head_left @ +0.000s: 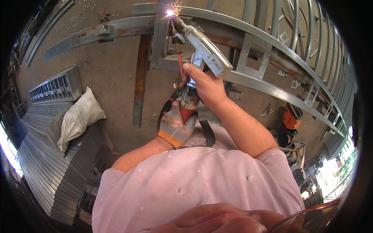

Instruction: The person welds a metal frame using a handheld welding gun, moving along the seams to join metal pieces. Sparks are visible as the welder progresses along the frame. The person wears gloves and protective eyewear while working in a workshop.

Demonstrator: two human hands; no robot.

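A silver welding gun (210,56) points up and away from me, its nozzle at a bright spark (170,13) on the metal frame. My bare right hand (206,83) is wrapped round its grip. Below it, my left hand (175,126), in a grey and orange glove, is closed round the gun's lower end, where a red part shows; its fingertips are mostly hidden. A thin red tube (180,62) runs along the gun's left side toward the nozzle. The spark's glare hides the exact joint on the frame (160,39).
Long steel rails (272,87) and slats stretch off to the right. A rusty beam (142,81) lies left of the gun. A white sack (83,116) rests by stacked corrugated sheets (42,167). An orange machine (292,117) stands on the floor at right.
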